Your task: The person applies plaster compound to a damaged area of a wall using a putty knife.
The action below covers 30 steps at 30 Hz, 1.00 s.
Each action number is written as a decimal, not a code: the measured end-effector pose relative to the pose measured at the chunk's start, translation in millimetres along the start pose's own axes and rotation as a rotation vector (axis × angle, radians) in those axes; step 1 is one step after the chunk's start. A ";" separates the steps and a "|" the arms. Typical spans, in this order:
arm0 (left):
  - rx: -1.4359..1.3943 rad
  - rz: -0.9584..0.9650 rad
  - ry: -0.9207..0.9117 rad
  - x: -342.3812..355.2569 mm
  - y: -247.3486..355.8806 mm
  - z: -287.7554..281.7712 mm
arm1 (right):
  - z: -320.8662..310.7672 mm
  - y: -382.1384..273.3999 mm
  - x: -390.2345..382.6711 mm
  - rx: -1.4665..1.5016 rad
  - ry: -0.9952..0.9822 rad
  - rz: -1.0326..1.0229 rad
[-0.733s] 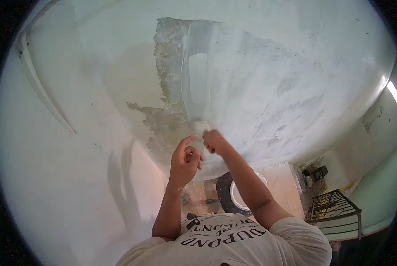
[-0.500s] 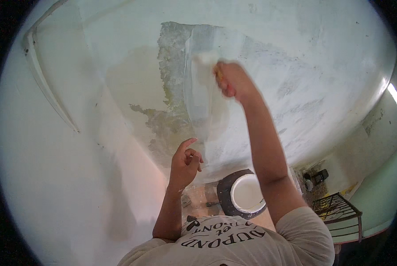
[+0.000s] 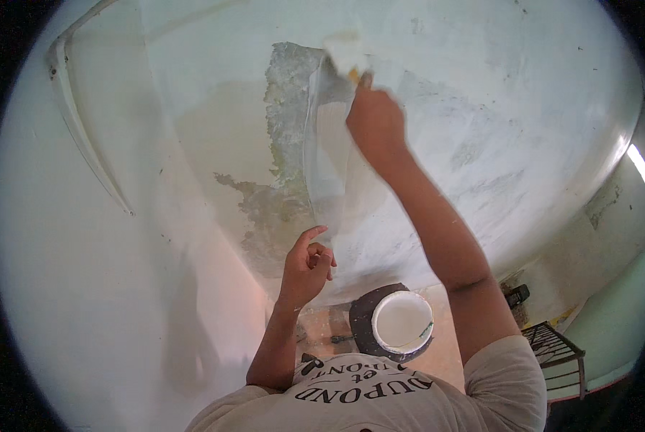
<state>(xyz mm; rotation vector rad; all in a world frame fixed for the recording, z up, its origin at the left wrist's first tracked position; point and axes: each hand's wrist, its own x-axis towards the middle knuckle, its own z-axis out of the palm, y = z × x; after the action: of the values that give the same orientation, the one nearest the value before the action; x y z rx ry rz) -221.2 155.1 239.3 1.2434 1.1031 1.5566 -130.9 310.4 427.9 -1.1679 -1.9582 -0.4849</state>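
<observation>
In the head view, your right hand (image 3: 378,121) closes around the orange-yellow handle of a flat, pale-bladed putty knife (image 3: 343,49); your fist hides most of the handle, and the blade is blurred. It sits at the top edge of a rough, mottled grey patch (image 3: 286,119) on the smooth, pale green wall (image 3: 481,36). Your left hand (image 3: 309,265) hangs half open, index finger extended, seemingly empty, palm partly hidden. Below stands a round, white, plastic-looking bucket (image 3: 403,293).
</observation>
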 end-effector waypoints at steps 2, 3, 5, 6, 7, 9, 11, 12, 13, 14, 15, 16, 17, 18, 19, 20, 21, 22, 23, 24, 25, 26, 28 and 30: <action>-0.016 -0.005 -0.014 1.7 -0.9 1.6 | 34.5 -5.7 -38.7 -0.027 -0.056 -0.038; -0.013 0.011 -0.013 2.0 0.3 1.9 | 44.2 -10.5 -59.1 -0.055 -0.175 -0.066; -0.012 0.021 -0.016 3.6 -2.6 1.7 | 60.6 -18.2 -99.0 -0.014 -0.391 -0.145; 0.002 -0.006 -0.007 5.3 -5.2 0.6 | 69.1 -21.2 -114.6 0.045 -0.540 -0.059; 0.017 -0.033 0.002 7.1 -7.7 -0.9 | 74.5 -22.5 -129.5 -0.001 -0.580 -0.094; 0.027 -0.051 0.018 8.8 -12.1 -5.4 | 93.6 -14.4 -150.5 0.038 -0.676 -0.051; 0.036 -0.070 0.031 8.9 -11.3 -7.2 | 101.0 2.6 -160.3 0.170 -0.743 -0.094; 0.030 -0.033 0.039 7.5 -7.2 -7.8 | 98.6 7.3 -156.7 0.170 -0.744 -0.092; 0.024 0.004 0.045 5.9 -3.2 -8.1 | 97.0 13.6 -147.6 0.108 -0.792 -0.003; 0.023 0.004 0.040 4.2 1.1 -8.0 | 91.0 19.2 -135.5 0.046 -0.836 0.089; 0.023 -0.005 0.047 3.1 5.5 -7.3 | 88.3 29.4 -123.9 0.113 -0.710 0.120; 0.022 -0.017 0.063 2.7 5.8 -8.7 | 71.0 29.7 -104.0 0.146 -0.651 0.132; 0.020 -0.017 0.070 2.4 4.3 -10.1 | 54.3 31.9 -81.4 0.217 -0.607 0.142; 0.015 -0.020 0.068 2.1 0.1 -12.8 | 34.6 29.5 -60.3 0.239 -0.472 0.090; 0.006 -0.019 0.054 3.1 -2.3 -11.0 | 17.1 32.7 -40.2 0.311 -0.295 0.101; 0.005 -0.023 0.064 3.0 -4.3 -11.9 | -7.2 26.2 -18.3 0.300 -0.186 0.046; -0.002 -0.015 0.051 3.6 -5.8 -10.6 | -23.7 21.5 0.2 0.259 0.040 0.027; -0.011 -0.012 0.037 3.8 -8.4 -9.2 | -40.6 16.9 17.7 0.270 0.138 0.013; -0.012 -0.020 0.037 2.8 -9.2 -8.2 | -54.0 13.0 30.4 0.283 0.236 0.000; -0.015 -0.021 0.032 2.8 -8.9 -7.9 | -60.8 10.7 37.1 0.283 0.230 0.003; -0.016 -0.022 0.028 2.6 -8.7 -7.9 | -65.4 8.9 41.8 0.312 0.257 -0.007; -0.016 -0.030 0.031 2.2 -9.2 -9.3 | -65.0 7.5 42.9 0.344 0.283 -0.016; -0.001 -0.006 0.039 0.5 -9.8 -13.5 | -39.5 5.3 31.7 0.270 0.218 -0.033; -0.001 -0.021 0.042 3.3 -9.3 -12.2 | -7.7 4.7 1.8 0.148 0.071 -0.006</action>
<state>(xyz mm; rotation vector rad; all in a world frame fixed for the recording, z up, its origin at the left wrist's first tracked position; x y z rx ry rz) -233.0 159.1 229.6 1.1994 1.1385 1.5737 -123.9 308.7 433.8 -1.0387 -1.9030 -0.3720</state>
